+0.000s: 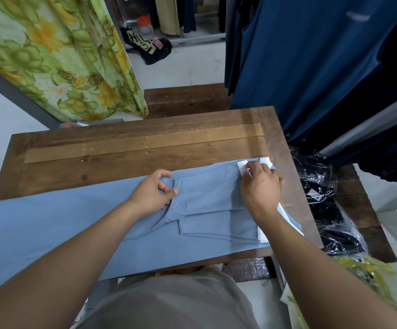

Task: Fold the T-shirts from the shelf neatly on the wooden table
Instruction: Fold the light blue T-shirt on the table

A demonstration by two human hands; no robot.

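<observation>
A pale blue T-shirt is lying across the near half of the wooden table. Your left hand is pinching a fold at its middle; your right hand is pinching the white card at its right end. Try keeping edges aligned, cloth taut.

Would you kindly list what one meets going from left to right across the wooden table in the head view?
Spread-out end of the blue T-shirt → left hand → right hand → plastic-wrapped dark clothes.
</observation>
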